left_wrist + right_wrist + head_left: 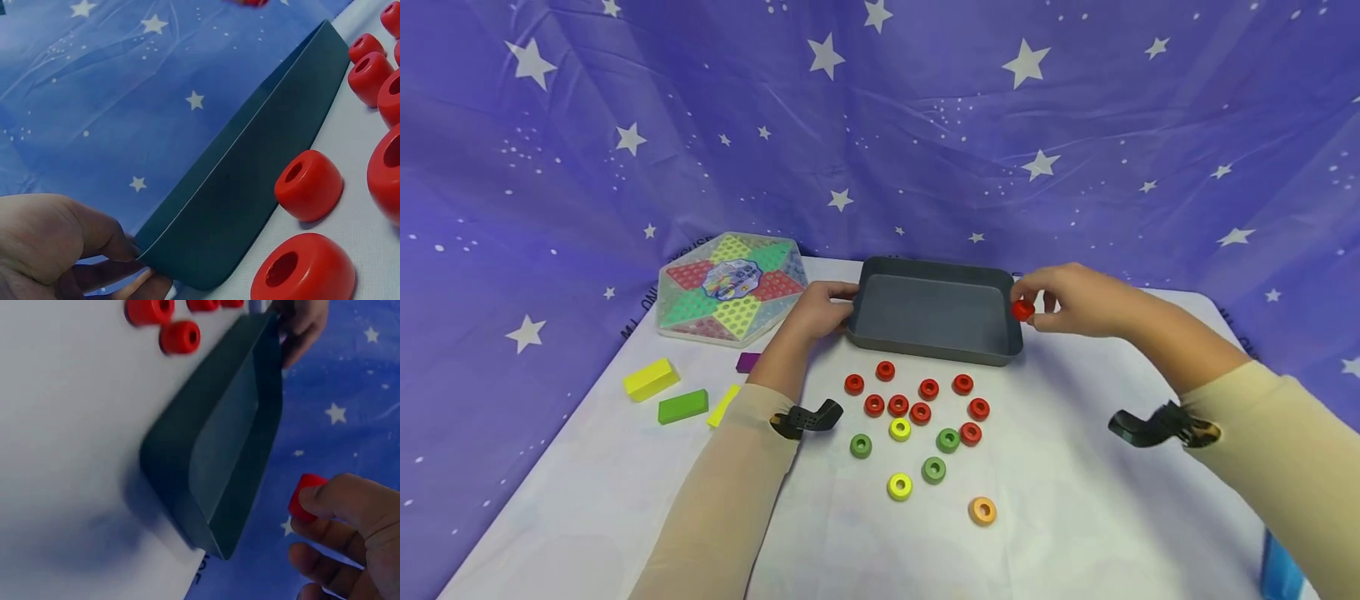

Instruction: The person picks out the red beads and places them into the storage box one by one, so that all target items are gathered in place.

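Observation:
A dark grey rectangular tray (934,315) sits at the back of the white table. My left hand (822,313) holds the tray by its left end; in the left wrist view the thumb lies at the rim of the tray (228,187), with fingers beneath it at the outer corner. At the tray's right end, my right hand (1078,302) pinches a red bead (1022,311) between thumb and fingers. The right wrist view shows this red bead (304,497) above the table, apart from the tray. Several red beads (898,406) lie in front of the tray.
Green beads (934,470), yellow beads (900,487) and an orange bead (982,511) lie nearer me. To the left are a yellow block (651,380), a green block (683,407), a purple block (748,362) and a hexagonal game board (730,287). A starry purple cloth (925,125) hangs behind.

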`<state>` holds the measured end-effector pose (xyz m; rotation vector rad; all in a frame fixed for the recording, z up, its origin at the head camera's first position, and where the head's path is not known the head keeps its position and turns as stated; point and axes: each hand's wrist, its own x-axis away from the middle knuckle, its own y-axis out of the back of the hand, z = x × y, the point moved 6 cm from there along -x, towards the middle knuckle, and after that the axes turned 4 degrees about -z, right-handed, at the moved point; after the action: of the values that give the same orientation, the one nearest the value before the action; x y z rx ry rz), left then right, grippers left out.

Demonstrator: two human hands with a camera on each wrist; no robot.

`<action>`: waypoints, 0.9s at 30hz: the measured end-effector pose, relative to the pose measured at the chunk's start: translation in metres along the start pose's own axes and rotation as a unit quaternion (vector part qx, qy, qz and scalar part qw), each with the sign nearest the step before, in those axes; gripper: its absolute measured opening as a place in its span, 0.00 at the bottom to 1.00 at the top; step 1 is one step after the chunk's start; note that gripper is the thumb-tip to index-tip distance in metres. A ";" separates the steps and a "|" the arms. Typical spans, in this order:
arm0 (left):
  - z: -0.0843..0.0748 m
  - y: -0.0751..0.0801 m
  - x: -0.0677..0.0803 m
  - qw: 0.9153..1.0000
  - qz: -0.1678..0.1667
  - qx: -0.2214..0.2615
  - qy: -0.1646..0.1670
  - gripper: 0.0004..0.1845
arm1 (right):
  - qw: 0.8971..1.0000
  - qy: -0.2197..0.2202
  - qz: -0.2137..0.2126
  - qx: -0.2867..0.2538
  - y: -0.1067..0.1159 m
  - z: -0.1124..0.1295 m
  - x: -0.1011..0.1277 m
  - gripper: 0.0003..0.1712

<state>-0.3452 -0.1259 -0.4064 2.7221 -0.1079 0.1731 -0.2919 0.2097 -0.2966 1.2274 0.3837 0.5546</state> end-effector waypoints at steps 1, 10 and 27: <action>0.000 0.000 0.000 1.000 0.001 0.003 0.001 0.24 | 1.000 0.009 0.002 -0.002 0.002 -0.002 -0.008 0.17; -0.004 0.000 0.002 1.000 -0.001 0.018 0.003 0.25 | 0.999 0.016 -0.011 0.046 -0.011 -0.023 -0.078 0.15; 0.003 -0.001 0.000 1.000 -0.001 0.013 0.005 0.25 | 0.992 -0.029 0.024 0.120 -0.060 -0.055 -0.115 0.16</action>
<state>-0.3444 -0.1263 -0.4093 2.7475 -0.1007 0.1882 -0.4040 0.1708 -0.3725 1.4848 0.3805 0.5232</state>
